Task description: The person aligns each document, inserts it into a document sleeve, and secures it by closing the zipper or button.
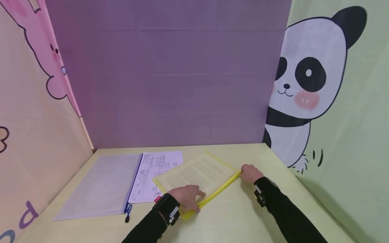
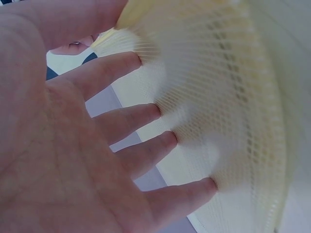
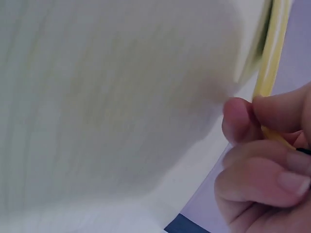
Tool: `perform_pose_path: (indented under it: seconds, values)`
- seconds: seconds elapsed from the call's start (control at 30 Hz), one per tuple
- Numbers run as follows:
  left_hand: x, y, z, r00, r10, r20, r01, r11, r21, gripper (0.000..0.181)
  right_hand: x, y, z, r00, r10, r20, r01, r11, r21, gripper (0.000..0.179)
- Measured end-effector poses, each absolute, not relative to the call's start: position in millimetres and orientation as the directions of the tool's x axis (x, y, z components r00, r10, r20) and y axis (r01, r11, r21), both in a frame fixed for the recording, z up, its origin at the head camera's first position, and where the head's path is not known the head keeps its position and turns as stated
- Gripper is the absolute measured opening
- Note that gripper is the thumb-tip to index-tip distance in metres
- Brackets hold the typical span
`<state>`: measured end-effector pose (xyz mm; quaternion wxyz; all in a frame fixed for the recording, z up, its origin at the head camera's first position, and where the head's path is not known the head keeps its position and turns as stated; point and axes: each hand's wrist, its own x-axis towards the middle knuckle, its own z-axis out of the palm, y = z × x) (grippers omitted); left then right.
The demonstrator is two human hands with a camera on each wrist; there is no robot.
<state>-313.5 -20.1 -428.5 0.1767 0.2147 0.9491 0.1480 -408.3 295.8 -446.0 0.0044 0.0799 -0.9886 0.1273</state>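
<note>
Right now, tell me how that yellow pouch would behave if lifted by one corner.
The yellow pouch would probably sag, since its thin mesh looks dimpled under the left hand. It's likely light: only flat paper shows inside.

purple back wall (image 1: 170,74) | green panda wall (image 1: 358,128), right | pale table (image 1: 225,222)

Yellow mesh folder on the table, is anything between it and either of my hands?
Nothing visible stands in the way: your left hand touches the yellow mesh folder with its fingertips, and your right hand pinches its yellow edge.
</note>
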Motion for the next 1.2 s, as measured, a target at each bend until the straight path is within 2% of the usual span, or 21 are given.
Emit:
perform_pose_path:
  seconds: [0.13,0.37,0.97,1.2]
  values:
    - [-312.5,-20.0,-428.2,-0.847,0.458,-0.269,0.353,0.864,0.358,0.053,-409.7,294.3,-450.9,-0.99,-0.138,0.007,-0.137,0.977,-0.166,0.013]
    - [-312.3,-19.3,-429.9,-0.847,0.459,-0.267,0.357,0.865,0.353,0.054,-399.0,283.3,-443.0,-0.992,-0.123,-0.018,-0.119,0.982,-0.149,0.015]
    - [-312.2,-9.8,-432.3,-0.861,0.444,-0.247,0.381,0.886,0.264,0.059,-383.9,254.2,-448.9,-0.969,-0.246,0.034,-0.247,0.968,-0.035,0.013]
    - [-312.4,-14.9,-432.6,-0.863,0.448,-0.233,0.368,0.874,0.316,0.06,-385.1,245.7,-451.2,-0.978,-0.209,-0.004,-0.209,0.978,-0.011,0.015]
